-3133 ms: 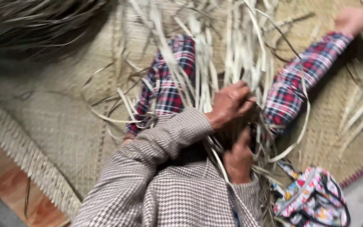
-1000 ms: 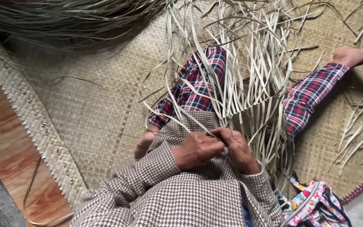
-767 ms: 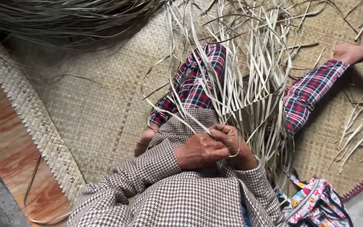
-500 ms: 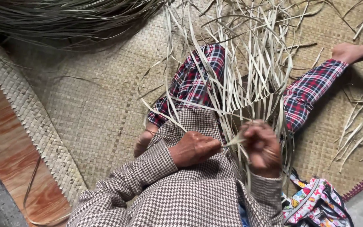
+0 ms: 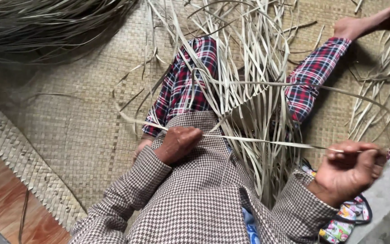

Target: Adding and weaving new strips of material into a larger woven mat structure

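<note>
My left hand (image 5: 177,142) and right hand (image 5: 350,169) both pinch one reed strip (image 5: 267,141), stretched taut, long axis running left-right across my lap, slightly downward rightward.

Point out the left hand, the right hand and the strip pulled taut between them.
left hand (image 5: 177,143), head view, on the knuckles
right hand (image 5: 350,169), head view, on the back of the hand
strip (image 5: 267,141), head view, mid-length between the hands

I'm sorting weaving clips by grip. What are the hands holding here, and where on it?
One pale flat strip, drawn taut: the left hand pinches it near the lap, and the right hand pinches it farther along, out to the side.
</note>
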